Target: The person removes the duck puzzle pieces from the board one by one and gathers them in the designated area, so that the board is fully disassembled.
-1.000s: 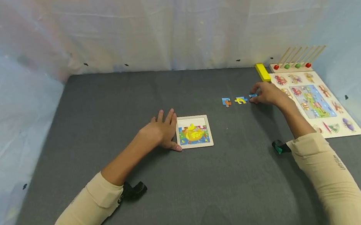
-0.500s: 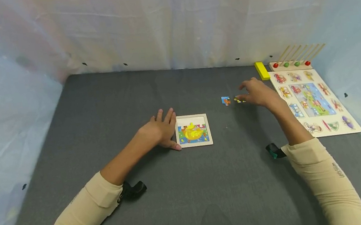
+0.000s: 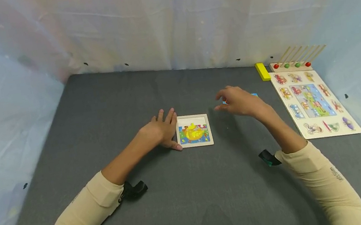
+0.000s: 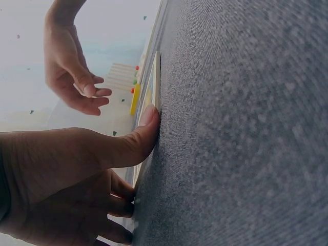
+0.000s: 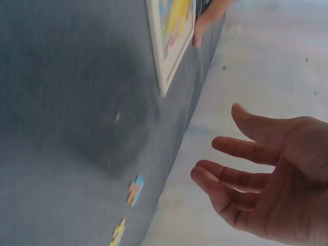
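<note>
A small wooden puzzle tray with a yellow duck picture lies mid-table, its upper strip bare. My left hand lies along the tray's left edge with fingers spread, thumb at the lower corner. Over the table to the right of the tray hovers my right hand, holding nothing, its fingers loosely bent. Under it are loose jigsaw pieces: a blue and orange one and a yellow one. Another blue piece peeks out beside the wrist in the head view, mostly covered by it.
At the right lies a large picture board with vehicles and toys on it. Behind it stands a wooden peg rack with red and green beads and slanted rods. A yellow block lies beside the rack. Pale sheeting hangs behind the table.
My right hand has left the rightmost puzzle piece and moved left across the row of pieces towards the tray, with nothing in it. My left hand has stayed at the tray's edge.
</note>
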Demonstrator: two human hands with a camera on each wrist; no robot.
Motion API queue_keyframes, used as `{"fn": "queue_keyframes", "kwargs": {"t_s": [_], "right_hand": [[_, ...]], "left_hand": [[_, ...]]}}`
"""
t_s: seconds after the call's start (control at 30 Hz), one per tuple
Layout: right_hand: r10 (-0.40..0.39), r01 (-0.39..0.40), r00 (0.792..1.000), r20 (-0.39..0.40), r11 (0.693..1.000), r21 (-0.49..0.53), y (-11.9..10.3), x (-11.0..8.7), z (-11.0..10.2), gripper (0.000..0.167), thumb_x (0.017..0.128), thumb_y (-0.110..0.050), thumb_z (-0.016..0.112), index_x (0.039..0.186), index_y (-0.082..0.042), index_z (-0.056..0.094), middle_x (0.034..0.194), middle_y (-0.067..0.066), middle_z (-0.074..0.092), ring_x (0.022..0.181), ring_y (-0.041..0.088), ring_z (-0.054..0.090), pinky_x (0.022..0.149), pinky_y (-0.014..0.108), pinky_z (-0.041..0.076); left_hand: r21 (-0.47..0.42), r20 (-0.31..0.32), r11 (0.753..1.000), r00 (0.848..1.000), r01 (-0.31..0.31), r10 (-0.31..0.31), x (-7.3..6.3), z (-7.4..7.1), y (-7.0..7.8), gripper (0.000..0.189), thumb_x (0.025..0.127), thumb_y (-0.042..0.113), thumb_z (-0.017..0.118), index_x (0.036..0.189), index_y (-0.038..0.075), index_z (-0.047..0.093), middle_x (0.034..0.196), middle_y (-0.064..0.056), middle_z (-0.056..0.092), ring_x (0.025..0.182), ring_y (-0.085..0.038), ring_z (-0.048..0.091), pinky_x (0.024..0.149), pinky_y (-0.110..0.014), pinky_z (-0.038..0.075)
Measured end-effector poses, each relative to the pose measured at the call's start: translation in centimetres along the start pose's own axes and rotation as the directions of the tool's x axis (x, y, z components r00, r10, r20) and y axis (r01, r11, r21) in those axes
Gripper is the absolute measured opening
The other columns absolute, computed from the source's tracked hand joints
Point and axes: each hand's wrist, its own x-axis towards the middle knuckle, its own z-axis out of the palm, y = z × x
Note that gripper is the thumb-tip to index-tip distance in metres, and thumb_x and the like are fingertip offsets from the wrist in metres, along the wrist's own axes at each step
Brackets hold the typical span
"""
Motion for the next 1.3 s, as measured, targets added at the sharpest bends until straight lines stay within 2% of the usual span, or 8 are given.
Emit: {"fn": "queue_keyframes", "kwargs": {"t_s": [0.3,0.47,0.67,0.87,1.0,1.13,1.3], "right_hand": [[-0.069,0.068,0.997,0.03,0.997,0.025,-3.0,0.8,1.5,0.04,0.098,-0.017,0.074,0.129,0.007,0.068,0.107,0.02,0.068,0.089,0.027,0.06,0.081,0.041,0.053],[-0.132,0.131,0.989,0.062,0.991,0.02,-4.3,1.3,2.3,0.038,0.097,-0.017,0.076,0.127,0.005,0.069,0.1,0.016,0.068,0.083,0.023,0.06,0.076,0.037,0.053],[-0.216,0.216,0.972,0.096,0.976,0.013,-5.1,1.9,3.7,0.036,0.096,-0.015,0.076,0.126,0.004,0.069,0.112,0.02,0.071,0.092,0.028,0.063,0.083,0.042,0.055],[-0.185,0.188,0.969,0.161,0.982,-0.006,-6.0,2.6,5.5,0.039,0.098,-0.018,0.074,0.132,0.0,0.068,0.122,0.018,0.069,0.104,0.029,0.065,0.092,0.043,0.057],[-0.138,0.144,0.977,0.164,0.989,-0.023,-6.4,2.9,6.4,0.04,0.097,-0.02,0.076,0.131,-0.001,0.067,0.126,0.015,0.069,0.109,0.028,0.067,0.094,0.041,0.058],[-0.127,0.136,0.981,0.143,0.99,-0.048,-6.7,3.0,7.1,0.036,0.094,-0.021,0.08,0.122,-0.001,0.07,0.121,0.013,0.07,0.104,0.026,0.068,0.089,0.037,0.059],[-0.156,0.162,0.981,0.112,0.986,-0.043,-6.8,3.2,7.3,0.031,0.091,-0.016,0.082,0.115,0.001,0.071,0.115,0.014,0.07,0.097,0.026,0.068,0.082,0.035,0.06]], "left_hand": [[-0.001,0.005,1.0,1.0,0.003,-0.003,0.0,-0.1,0.0,0.122,0.092,0.069,0.064,0.167,0.001,-0.004,0.176,-0.018,-0.014,0.163,-0.047,-0.006,0.132,-0.06,0.015],[0.006,0.0,1.0,1.0,0.011,-0.011,-0.1,-0.1,0.0,0.122,0.092,0.069,0.064,0.167,0.001,-0.003,0.176,-0.018,-0.013,0.163,-0.047,-0.005,0.132,-0.059,0.016],[0.018,-0.009,1.0,1.0,0.009,-0.009,-0.1,-0.2,0.1,0.12,0.093,0.07,0.062,0.167,0.001,-0.001,0.176,-0.018,-0.011,0.163,-0.048,-0.003,0.132,-0.06,0.018],[0.018,0.001,1.0,1.0,0.006,-0.006,-0.2,-0.2,0.1,0.12,0.093,0.071,0.061,0.167,0.001,-0.002,0.176,-0.018,-0.012,0.163,-0.048,-0.004,0.132,-0.059,0.017],[0.024,0.004,1.0,1.0,0.002,-0.002,-0.1,0.0,0.1,0.119,0.093,0.071,0.059,0.167,0.001,-0.003,0.176,-0.018,-0.013,0.163,-0.048,-0.004,0.132,-0.059,0.017],[0.029,0.003,1.0,1.0,0.0,0.0,0.0,0.1,0.2,0.119,0.094,0.071,0.059,0.167,0.001,-0.003,0.176,-0.018,-0.012,0.163,-0.048,-0.003,0.132,-0.059,0.018],[0.036,-0.002,0.999,1.0,0.006,-0.006,-0.1,0.1,0.2,0.119,0.094,0.071,0.059,0.167,0.0,-0.003,0.176,-0.018,-0.012,0.163,-0.047,-0.002,0.132,-0.058,0.018]]}}
